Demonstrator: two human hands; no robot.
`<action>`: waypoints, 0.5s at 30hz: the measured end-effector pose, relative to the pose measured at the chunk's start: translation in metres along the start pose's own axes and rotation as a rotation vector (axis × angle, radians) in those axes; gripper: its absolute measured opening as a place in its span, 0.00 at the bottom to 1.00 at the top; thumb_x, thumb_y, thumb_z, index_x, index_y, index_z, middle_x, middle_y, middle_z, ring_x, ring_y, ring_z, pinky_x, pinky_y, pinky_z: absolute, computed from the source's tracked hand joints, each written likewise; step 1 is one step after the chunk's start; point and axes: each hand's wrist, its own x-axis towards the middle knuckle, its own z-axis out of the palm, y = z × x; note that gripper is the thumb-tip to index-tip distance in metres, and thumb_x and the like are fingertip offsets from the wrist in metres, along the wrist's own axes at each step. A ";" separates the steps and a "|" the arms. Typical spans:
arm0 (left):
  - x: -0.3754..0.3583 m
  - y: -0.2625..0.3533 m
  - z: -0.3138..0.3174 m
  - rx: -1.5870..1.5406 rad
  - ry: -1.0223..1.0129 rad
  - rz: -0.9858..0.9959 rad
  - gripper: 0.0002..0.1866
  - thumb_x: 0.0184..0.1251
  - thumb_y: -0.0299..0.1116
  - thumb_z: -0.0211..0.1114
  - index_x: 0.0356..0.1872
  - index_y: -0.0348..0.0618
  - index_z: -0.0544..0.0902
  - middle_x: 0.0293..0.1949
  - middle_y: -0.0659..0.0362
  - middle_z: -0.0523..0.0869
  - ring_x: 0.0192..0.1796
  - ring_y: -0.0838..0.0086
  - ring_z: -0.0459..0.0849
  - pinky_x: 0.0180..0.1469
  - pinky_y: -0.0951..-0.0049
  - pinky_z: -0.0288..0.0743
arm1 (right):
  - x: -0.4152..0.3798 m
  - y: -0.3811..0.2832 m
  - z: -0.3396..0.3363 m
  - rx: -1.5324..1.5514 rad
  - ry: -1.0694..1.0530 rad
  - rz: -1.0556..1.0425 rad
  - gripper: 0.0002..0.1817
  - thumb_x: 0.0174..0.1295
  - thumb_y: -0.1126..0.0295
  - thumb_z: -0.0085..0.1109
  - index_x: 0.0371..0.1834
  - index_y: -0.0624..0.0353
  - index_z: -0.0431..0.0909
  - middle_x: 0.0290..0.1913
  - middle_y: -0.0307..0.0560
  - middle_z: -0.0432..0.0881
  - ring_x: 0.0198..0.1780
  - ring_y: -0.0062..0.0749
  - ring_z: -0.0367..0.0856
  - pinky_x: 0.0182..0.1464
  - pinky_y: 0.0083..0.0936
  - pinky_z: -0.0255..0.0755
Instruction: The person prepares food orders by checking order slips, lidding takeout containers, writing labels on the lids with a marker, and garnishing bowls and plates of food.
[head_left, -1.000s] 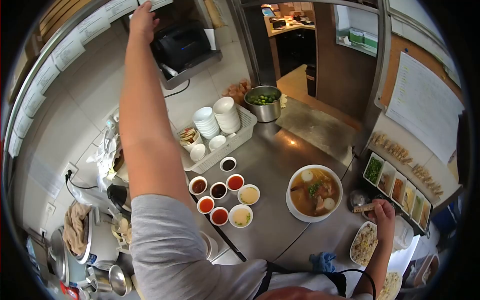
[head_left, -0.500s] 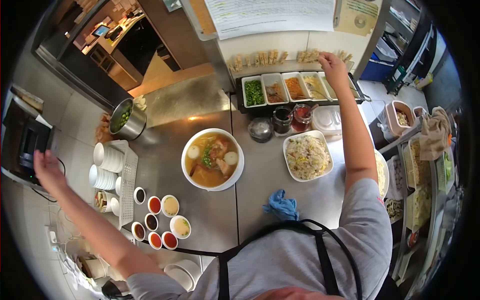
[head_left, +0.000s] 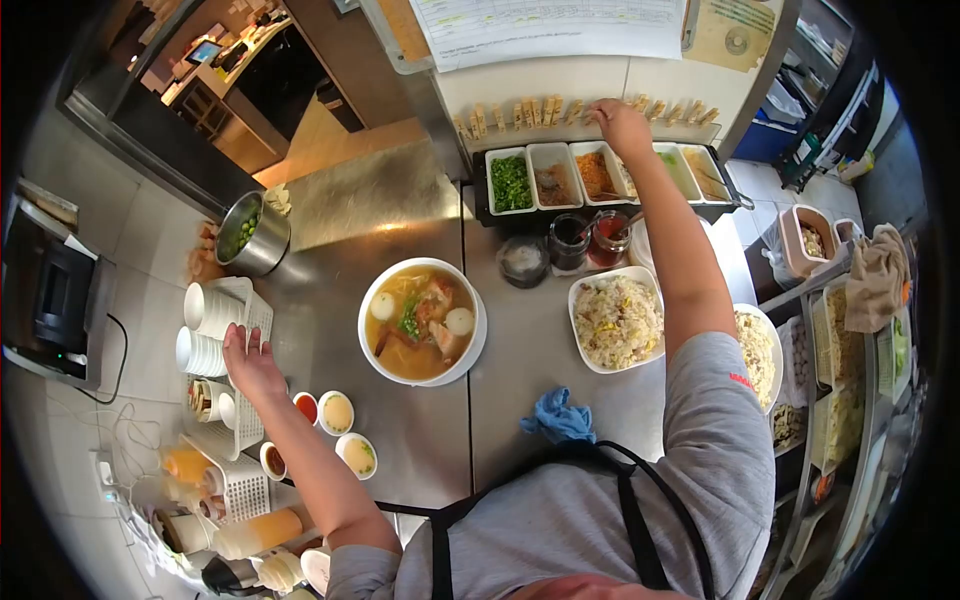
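Note:
My right hand (head_left: pixel 620 125) reaches up to the row of wooden clothespins (head_left: pixel 540 110) on the wall rail. Its fingers are closed among the pins; whether one is between them is hidden. On the left, my left hand (head_left: pixel 254 365) is open and holds nothing, fingers apart, beside the white plastic basket (head_left: pixel 262 315) and the stacked white cups (head_left: pixel 197 350). A large bowl of noodle soup (head_left: pixel 418 320) with egg halves and green onion stands on the steel counter between my arms. To its right sits a square dish of fried rice (head_left: pixel 617 318).
Topping trays (head_left: pixel 512 183) line the back under the pins, with two sauce jars (head_left: pixel 608 240) in front. Small sauce cups (head_left: pixel 337 413) stand at front left, partly behind my forearm. A blue cloth (head_left: pixel 558 415) lies near the front edge. A metal pot (head_left: pixel 268 245) stands at back left.
My left hand has swung right, from near the black machine to beside the basket. My right hand has slid left along the row of clothespins.

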 end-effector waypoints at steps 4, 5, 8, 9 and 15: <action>0.000 -0.007 -0.011 -0.002 0.018 -0.016 0.19 0.55 0.41 0.55 0.47 0.46 0.69 0.41 0.65 0.70 0.40 0.75 0.68 0.39 0.75 0.60 | 0.005 0.000 -0.001 0.013 -0.038 0.003 0.09 0.53 0.63 0.49 0.35 0.51 0.75 0.36 0.45 0.77 0.36 0.42 0.75 0.37 0.34 0.70; 0.001 -0.010 -0.015 -0.002 0.012 -0.023 0.20 0.55 0.41 0.55 0.48 0.45 0.68 0.42 0.64 0.70 0.41 0.75 0.68 0.39 0.75 0.59 | 0.005 0.001 0.000 0.001 -0.046 -0.004 0.09 0.53 0.63 0.49 0.35 0.51 0.75 0.35 0.46 0.77 0.37 0.42 0.75 0.37 0.34 0.70; 0.003 -0.022 -0.025 -0.003 0.019 -0.057 0.20 0.54 0.41 0.56 0.47 0.46 0.68 0.42 0.64 0.70 0.40 0.75 0.69 0.39 0.74 0.60 | 0.007 0.003 0.001 -0.035 -0.088 -0.018 0.09 0.53 0.64 0.49 0.35 0.50 0.75 0.36 0.46 0.77 0.38 0.42 0.75 0.38 0.35 0.69; 0.003 -0.025 -0.027 0.003 0.026 -0.062 0.20 0.54 0.41 0.56 0.47 0.46 0.68 0.42 0.64 0.70 0.40 0.74 0.69 0.38 0.74 0.60 | 0.009 0.003 0.001 -0.047 -0.113 -0.019 0.09 0.52 0.64 0.49 0.36 0.49 0.75 0.38 0.47 0.76 0.39 0.42 0.75 0.39 0.35 0.69; -0.008 -0.038 -0.027 0.039 0.031 -0.112 0.18 0.54 0.41 0.56 0.45 0.47 0.70 0.41 0.64 0.71 0.39 0.75 0.70 0.38 0.75 0.61 | 0.019 -0.040 -0.016 -0.188 -0.004 -0.043 0.10 0.50 0.64 0.51 0.36 0.45 0.76 0.40 0.45 0.74 0.40 0.42 0.73 0.40 0.36 0.68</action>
